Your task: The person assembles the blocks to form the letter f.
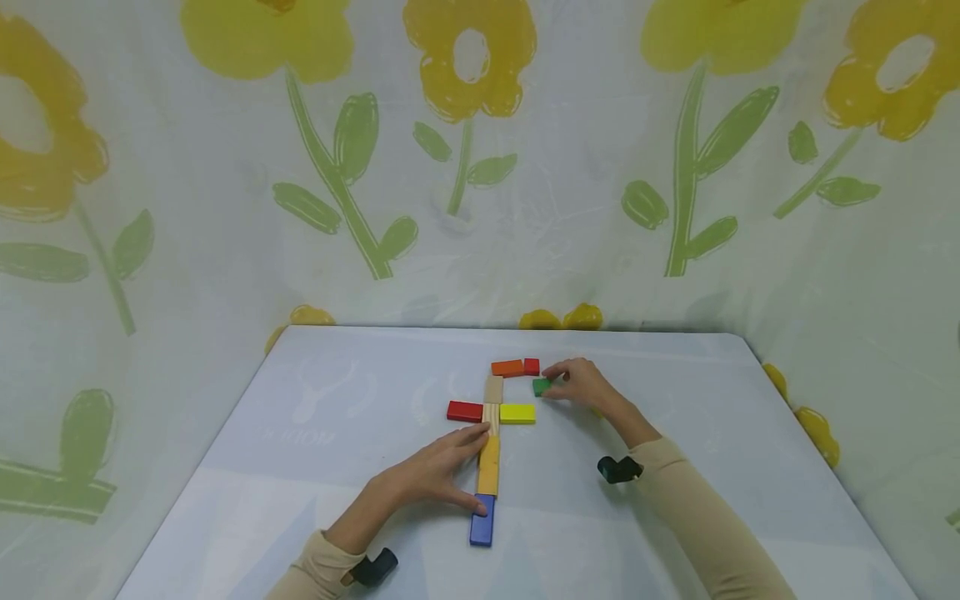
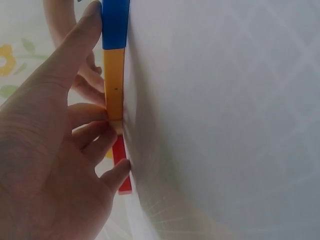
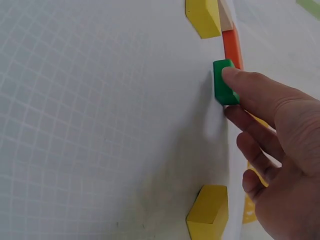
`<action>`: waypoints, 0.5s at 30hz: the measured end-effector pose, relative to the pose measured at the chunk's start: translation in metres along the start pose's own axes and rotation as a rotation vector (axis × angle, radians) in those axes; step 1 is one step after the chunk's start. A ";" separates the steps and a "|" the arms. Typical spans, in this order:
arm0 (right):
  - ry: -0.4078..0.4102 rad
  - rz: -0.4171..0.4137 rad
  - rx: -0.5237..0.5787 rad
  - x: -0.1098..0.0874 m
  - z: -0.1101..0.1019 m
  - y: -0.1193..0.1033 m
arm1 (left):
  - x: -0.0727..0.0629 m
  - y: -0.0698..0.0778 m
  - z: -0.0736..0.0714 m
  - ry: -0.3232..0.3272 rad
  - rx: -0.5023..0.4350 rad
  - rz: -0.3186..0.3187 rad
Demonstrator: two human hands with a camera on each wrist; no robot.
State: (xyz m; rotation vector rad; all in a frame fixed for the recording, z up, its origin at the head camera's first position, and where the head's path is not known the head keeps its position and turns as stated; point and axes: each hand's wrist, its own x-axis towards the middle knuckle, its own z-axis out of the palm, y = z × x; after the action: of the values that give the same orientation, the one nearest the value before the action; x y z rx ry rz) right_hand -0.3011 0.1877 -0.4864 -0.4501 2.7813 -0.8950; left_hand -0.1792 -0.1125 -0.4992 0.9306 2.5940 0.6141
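A line of blocks lies flat on the white table. My left hand is spread along it, the thumb on the blue block and the fingertips by the striped wooden block; the yellow-orange block lies between. My right hand pinches a small green block between thumb and fingers, just below the small red block. That red block sits at the right end of the orange block. A plain wooden block joins the orange one to the line.
A longer red block and a yellow block stick out left and right of the line. Another yellow block lies beneath the right forearm. Behind the table hangs a flower-printed cloth.
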 end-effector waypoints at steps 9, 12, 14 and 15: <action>-0.002 0.006 -0.004 0.000 0.001 0.002 | -0.001 -0.001 0.001 0.010 -0.007 0.012; 0.007 0.004 0.003 0.000 0.002 0.003 | -0.001 -0.001 0.001 0.015 -0.003 0.022; 0.011 0.006 0.006 -0.001 0.002 0.004 | -0.001 -0.002 0.001 0.014 -0.002 0.026; 0.013 0.006 0.007 -0.001 0.003 0.004 | -0.001 -0.002 0.001 0.014 -0.001 0.026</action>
State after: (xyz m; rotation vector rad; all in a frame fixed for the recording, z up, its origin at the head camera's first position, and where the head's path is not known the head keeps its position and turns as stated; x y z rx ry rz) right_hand -0.3000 0.1896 -0.4906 -0.4364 2.7889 -0.9099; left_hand -0.1792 -0.1138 -0.5007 0.9643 2.5976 0.6303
